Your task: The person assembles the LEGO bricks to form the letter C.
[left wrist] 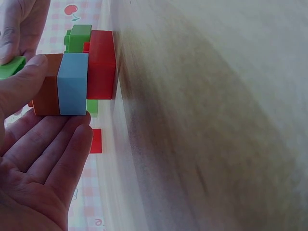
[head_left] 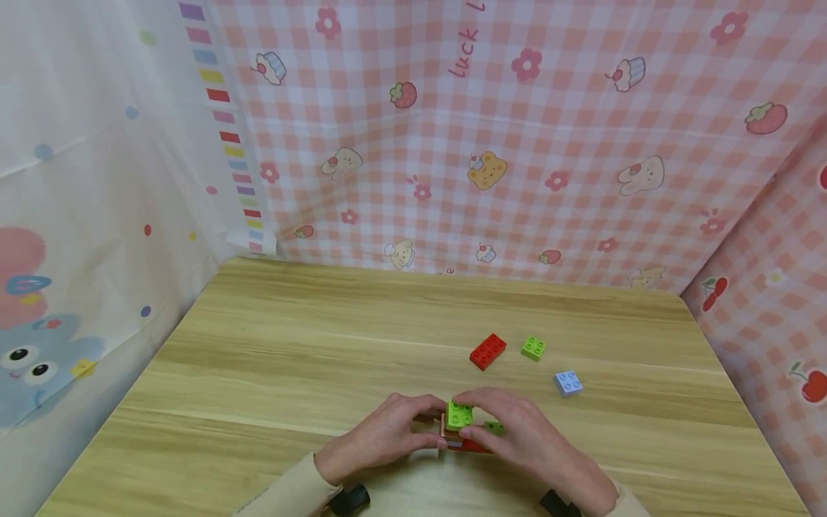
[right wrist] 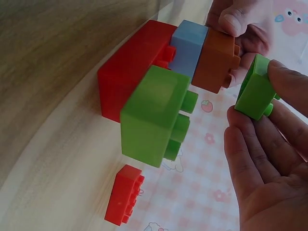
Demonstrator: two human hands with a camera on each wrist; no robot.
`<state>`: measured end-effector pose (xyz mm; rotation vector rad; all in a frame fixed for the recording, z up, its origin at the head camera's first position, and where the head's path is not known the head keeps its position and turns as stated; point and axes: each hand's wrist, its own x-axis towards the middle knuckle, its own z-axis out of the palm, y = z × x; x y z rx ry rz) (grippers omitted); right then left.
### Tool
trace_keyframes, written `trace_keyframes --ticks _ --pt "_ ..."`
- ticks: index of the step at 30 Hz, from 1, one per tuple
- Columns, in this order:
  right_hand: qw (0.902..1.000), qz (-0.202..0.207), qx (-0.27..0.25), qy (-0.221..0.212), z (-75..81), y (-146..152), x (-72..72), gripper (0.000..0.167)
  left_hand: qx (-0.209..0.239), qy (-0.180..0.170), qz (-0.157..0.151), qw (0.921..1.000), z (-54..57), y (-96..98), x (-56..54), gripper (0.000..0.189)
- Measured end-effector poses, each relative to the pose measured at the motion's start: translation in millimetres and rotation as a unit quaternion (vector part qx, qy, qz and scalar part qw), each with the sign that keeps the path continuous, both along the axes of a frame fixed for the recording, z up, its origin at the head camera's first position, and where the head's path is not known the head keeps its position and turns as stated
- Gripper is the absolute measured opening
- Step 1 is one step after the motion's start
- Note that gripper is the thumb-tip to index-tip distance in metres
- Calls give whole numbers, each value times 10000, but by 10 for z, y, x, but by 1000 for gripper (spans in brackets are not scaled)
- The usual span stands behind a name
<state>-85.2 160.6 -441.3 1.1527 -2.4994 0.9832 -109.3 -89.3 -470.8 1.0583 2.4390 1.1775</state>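
Observation:
My right hand pinches a small green brick between thumb and fingers. That brick is tilted above the brown brick, with a gap between them in the right wrist view. Under the brown brick sits a light blue brick, which stands on one end of a longer red brick. Another green brick is on the red brick's other end. My left hand grips the stack at the brown and blue bricks, thumb on one side and fingers on the other.
Beyond my hands on the wooden table lie a red brick, a green brick and a light blue brick. A pink checked cloth hangs behind the table's far edge.

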Motion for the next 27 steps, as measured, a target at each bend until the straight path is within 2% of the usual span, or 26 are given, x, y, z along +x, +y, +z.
trace_keyframes --ticks 8,19,27 --pt "9999 50 20 -85 -28 -23 -6 36 30 91 15 10000 -1 4 8 37" --pt "9996 55 159 -207 -39 -43 -5 34 67 -34 25 10000 -3 3 5 36" --pt "9997 151 93 -139 -62 -46 -13 32 89 -124 26 9999 0 5 3 34"
